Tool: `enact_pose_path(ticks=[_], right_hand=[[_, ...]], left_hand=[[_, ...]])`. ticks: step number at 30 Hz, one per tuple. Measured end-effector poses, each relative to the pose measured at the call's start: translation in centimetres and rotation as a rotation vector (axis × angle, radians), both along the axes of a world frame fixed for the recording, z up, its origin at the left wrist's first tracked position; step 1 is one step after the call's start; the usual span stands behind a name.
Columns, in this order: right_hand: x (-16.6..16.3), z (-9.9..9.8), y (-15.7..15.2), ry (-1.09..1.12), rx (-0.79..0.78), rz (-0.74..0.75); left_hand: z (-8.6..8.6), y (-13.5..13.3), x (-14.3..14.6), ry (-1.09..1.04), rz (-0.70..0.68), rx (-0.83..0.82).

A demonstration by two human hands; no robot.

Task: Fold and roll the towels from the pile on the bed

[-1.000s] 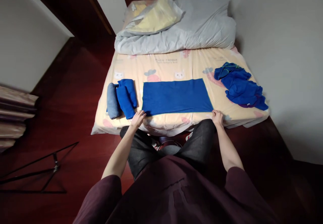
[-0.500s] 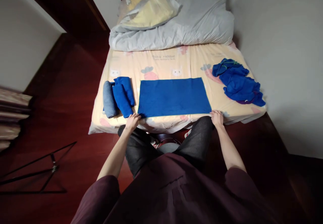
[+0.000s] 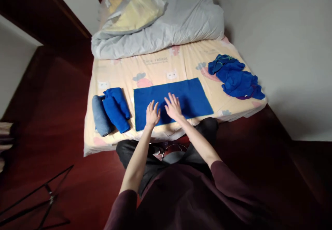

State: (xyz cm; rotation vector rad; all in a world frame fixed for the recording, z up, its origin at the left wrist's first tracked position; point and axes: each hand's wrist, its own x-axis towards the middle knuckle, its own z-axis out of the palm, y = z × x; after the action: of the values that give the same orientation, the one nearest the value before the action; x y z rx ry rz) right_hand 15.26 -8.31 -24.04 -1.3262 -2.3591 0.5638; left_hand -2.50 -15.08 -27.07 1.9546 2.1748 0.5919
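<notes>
A blue towel [image 3: 193,97] with a thin light-green edge lies spread flat on the front part of the bed. My left hand [image 3: 152,115] is over its left half near the front edge, fingers spread and holding nothing. Close by, my right hand [image 3: 173,107] is over the towel's middle, also with fingers apart; whether either palm touches the cloth I cannot tell. To the left lie a rolled grey towel [image 3: 101,116] and rolled blue towels [image 3: 116,110]. A crumpled heap of blue cloths [image 3: 237,77] rests to the right, with a bit of purple beneath.
The bed [image 3: 121,71] has a pale yellow printed sheet. A grey quilt [image 3: 192,19] and a yellow pillow [image 3: 138,14] are piled at its far end. A grey wall [image 3: 280,50] borders the right side. On the dark red floor at left stands a black tripod [image 3: 49,197].
Both hands have let go of the towel's front corners and come inward over it, fingers now spread. The view has turned a little; the towel stays flat.
</notes>
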Motion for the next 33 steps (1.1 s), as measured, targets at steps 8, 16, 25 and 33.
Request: enact_pose_path(ticks=[8, 16, 25, 33], right_hand=[[-2.4, -9.3, -2.3, 0.136, -0.191, 0.098], [-2.4, -10.7, -2.0, 0.090, -0.155, 0.104], [2.4, -10.3, 1.0, -0.012, -0.058, 0.081], [18.0, -10.1, 7.1, -0.218, -0.037, -0.237]], left_hand=[[-8.1, -3.3, 1.7, -0.054, 0.151, -0.081], [-7.9, -3.2, 1.7, -0.060, 0.148, -0.111], [-7.7, -3.2, 1.7, -0.045, 0.144, -0.111], [-7.6, -3.1, 1.8, -0.039, 0.152, -0.111]])
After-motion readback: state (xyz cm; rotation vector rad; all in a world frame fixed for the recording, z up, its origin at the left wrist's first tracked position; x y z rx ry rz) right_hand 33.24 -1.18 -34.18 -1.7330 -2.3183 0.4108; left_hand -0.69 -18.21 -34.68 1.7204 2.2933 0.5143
